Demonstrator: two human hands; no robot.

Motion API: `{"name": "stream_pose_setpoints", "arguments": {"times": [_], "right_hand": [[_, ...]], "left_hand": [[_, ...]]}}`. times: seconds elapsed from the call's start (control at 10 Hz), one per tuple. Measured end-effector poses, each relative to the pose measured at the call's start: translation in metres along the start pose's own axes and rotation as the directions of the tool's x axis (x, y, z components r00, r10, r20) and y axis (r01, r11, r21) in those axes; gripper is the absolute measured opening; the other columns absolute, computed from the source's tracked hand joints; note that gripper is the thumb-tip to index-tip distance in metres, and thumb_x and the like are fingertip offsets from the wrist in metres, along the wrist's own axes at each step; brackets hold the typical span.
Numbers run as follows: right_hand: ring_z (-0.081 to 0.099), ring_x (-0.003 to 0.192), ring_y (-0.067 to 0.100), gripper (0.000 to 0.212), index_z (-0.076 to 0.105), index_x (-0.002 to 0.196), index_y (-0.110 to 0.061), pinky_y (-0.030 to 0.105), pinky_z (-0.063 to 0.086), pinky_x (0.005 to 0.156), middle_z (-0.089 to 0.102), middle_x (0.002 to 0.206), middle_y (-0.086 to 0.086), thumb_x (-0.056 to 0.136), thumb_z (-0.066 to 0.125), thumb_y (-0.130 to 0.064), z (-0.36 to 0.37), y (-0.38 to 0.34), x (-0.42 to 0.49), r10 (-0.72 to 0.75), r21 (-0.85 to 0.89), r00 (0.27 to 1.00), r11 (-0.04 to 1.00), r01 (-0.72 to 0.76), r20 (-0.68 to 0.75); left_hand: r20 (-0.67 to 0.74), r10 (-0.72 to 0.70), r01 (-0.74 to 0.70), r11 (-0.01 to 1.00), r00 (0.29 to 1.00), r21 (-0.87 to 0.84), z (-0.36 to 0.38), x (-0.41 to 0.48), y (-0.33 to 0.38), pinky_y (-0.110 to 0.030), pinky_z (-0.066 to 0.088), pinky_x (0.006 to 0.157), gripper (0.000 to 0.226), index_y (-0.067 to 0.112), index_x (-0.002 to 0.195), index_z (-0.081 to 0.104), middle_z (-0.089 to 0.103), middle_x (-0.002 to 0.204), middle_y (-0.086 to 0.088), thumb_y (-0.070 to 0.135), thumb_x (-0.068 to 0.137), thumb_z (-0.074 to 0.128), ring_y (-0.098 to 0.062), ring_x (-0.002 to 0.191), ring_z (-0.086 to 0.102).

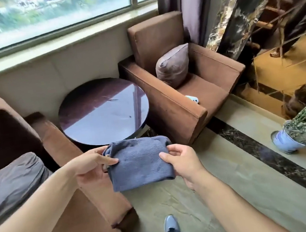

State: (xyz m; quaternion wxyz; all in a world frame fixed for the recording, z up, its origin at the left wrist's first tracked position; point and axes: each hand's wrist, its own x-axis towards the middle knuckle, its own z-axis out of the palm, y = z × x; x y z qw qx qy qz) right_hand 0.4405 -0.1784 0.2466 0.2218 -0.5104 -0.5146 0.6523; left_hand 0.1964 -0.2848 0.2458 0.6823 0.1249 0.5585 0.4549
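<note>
Head view: folded blue cloth [139,163] held in the air just before the round table [103,111]. Pinched at one side edge by left hand [92,168], at the other by right hand [183,163], thumbs in front. Long axis side to side, lower edge hanging down.

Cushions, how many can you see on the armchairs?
2. One cushion leans upright in the right armchair; a second cushion lies on the left armchair, cut off by the picture's edge. Others may be hidden.
</note>
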Motion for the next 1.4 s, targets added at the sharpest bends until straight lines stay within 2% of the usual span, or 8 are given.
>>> {"name": "stream_pose_setpoints", "arguments": {"times": [0.1, 0.5, 0.6, 0.7, 1.0, 1.1, 1.2, 1.4], "right_hand": [[0.064, 0.079, 0.015, 0.015, 0.067, 0.093, -0.013, 0.038, 0.055, 0.082, 0.07, 0.086, 0.002, 0.083, 0.075, -0.004, -0.02, -0.02, 0.064, 0.038, -0.059, 0.998, 0.998, -0.035, 0.05], [0.065, 0.086, 0.02, 0.027, 0.067, 0.109, 0.0, 0.029, 0.051, 0.07, 0.071, 0.097, 0.011, 0.084, 0.074, -0.007, 0.024, -0.041, 0.3, 0.2, -0.316, 0.963, 0.939, -0.135, 0.181], [0.069, 0.092, 0.024, 0.027, 0.068, 0.109, -0.005, 0.036, 0.057, 0.08, 0.074, 0.104, 0.012, 0.084, 0.074, -0.01, 0.043, -0.046, 0.345, 0.246, -0.373, 0.951, 0.913, -0.163, 0.186], [0.071, 0.101, 0.026, 0.031, 0.068, 0.112, -0.009, 0.042, 0.058, 0.091, 0.075, 0.105, 0.01, 0.083, 0.076, -0.014, 0.062, -0.045, 0.395, 0.289, -0.455, 0.935, 0.874, -0.17, 0.206], [0.07, 0.095, 0.018, 0.02, 0.067, 0.099, -0.027, 0.045, 0.057, 0.091, 0.074, 0.097, -0.002, 0.08, 0.074, -0.023, 0.136, 0.009, 0.541, 0.334, -0.642, 0.912, 0.759, -0.11, 0.238], [0.069, 0.095, 0.017, 0.02, 0.065, 0.102, -0.028, 0.045, 0.056, 0.092, 0.072, 0.099, -0.005, 0.083, 0.07, -0.024, 0.16, 0.034, 0.583, 0.334, -0.702, 0.905, 0.71, -0.057, 0.265], [0.068, 0.1, 0.019, 0.032, 0.061, 0.115, -0.028, 0.045, 0.055, 0.094, 0.069, 0.111, -0.006, 0.084, 0.068, -0.026, 0.169, 0.052, 0.614, 0.422, -0.768, 0.826, 0.64, 0.021, 0.374], [0.06, 0.116, 0.02, 0.06, 0.046, 0.142, -0.025, 0.034, 0.046, 0.101, 0.06, 0.13, -0.003, 0.085, 0.067, -0.026, 0.163, 0.008, 0.637, 0.516, -0.855, 0.709, 0.455, 0.249, 0.481]], "left_hand": [[-0.035, -0.041, 0.039, 0.997, 0.999, -0.064, 0.009, 0.048, 0.022, -0.043, 0.054, 0.092, 0.066, 0.006, 0.133, 0.059, 0.064, 0.127, -0.017, -0.006, 0.069, 0.072, -0.03, 0.115, 0.06], [-0.255, -0.071, -0.012, 0.95, 0.964, -0.311, -0.058, 0.202, 0.082, -0.036, 0.061, 0.069, 0.05, 0.011, 0.12, 0.066, 0.07, 0.107, -0.011, -0.02, 0.082, 0.053, -0.02, 0.085, 0.072], [-0.278, -0.092, -0.025, 0.92, 0.956, -0.391, -0.079, 0.227, 0.093, -0.038, 0.061, 0.071, 0.052, 0.009, 0.12, 0.068, 0.056, 0.116, -0.014, -0.02, 0.078, 0.056, -0.028, 0.101, 0.056], [-0.34, -0.158, -0.01, 0.896, 0.927, -0.444, -0.1, 0.259, 0.103, -0.037, 0.06, 0.071, 0.053, 0.007, 0.125, 0.065, 0.063, 0.111, -0.015, -0.02, 0.082, 0.051, -0.023, 0.087, 0.066], [-0.607, -0.282, -0.099, 0.85, 0.743, -0.517, -0.156, 0.381, 0.079, -0.038, 0.054, 0.075, 0.045, 0.014, 0.105, 0.066, 0.065, 0.106, -0.016, -0.021, 0.082, 0.047, -0.031, 0.098, 0.061], [-0.643, -0.331, -0.109, 0.831, 0.691, -0.545, -0.173, 0.416, 0.06, -0.045, 0.052, 0.092, 0.046, 0.015, 0.109, 0.065, 0.066, 0.108, -0.013, -0.018, 0.082, 0.047, -0.029, 0.102, 0.062], [-0.668, -0.402, -0.117, 0.799, 0.627, -0.59, -0.184, 0.44, 0.048, -0.051, 0.047, 0.101, 0.041, 0.018, 0.112, 0.065, 0.07, 0.119, -0.013, -0.008, 0.082, 0.057, -0.031, 0.106, 0.064], [-0.772, -0.479, -0.117, 0.814, 0.417, -0.569, -0.186, 0.438, 0.077, -0.043, 0.05, 0.084, 0.06, 0.02, 0.132, 0.048, 0.061, 0.125, -0.013, 0.003, 0.079, 0.069, -0.03, 0.108, 0.06]]}}
